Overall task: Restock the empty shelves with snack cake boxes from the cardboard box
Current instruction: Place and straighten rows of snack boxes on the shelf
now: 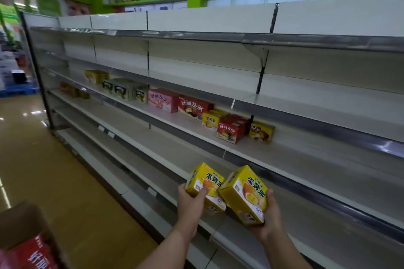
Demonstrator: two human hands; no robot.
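Snack cake boxes fill both my hands at this moment, seen from the one head view. My left hand [189,200] has its grip closed around one yellow egg-yolk pie box [205,183], thumb across its front face, fingers wrapped behind. My right hand [270,218] grips a second yellow egg-yolk pie box [246,193] from below and behind, with the thumb up its right edge. The two boxes are tilted toward each other and touch or nearly touch at their near corners, held in front of the lower shelves [240,238], not yet set down on any of them.

Stock on the middle shelf [306,144] is thin: a short row runs from a yellow box [96,76] at the far left, through grey-green boxes [124,89], a pink pie box [161,100], a red chocolate pie box [193,107], a matching yellow egg-yolk box [211,119], stacked red boxes [231,130], and a yellow Q-marked box [261,132]. A few more boxes sit blurred on the shelf below at far left. The upper shelves and the long right stretch are bare.

At the lower left stands the cardboard box [20,223], flap open, with red cartons [32,255] showing inside.

I judge the restocking to be at an early stage: only a handful of boxes are placed, most shelf space is unfilled, and supply remains in the carton. These two probably belong beside the matching yellow box.
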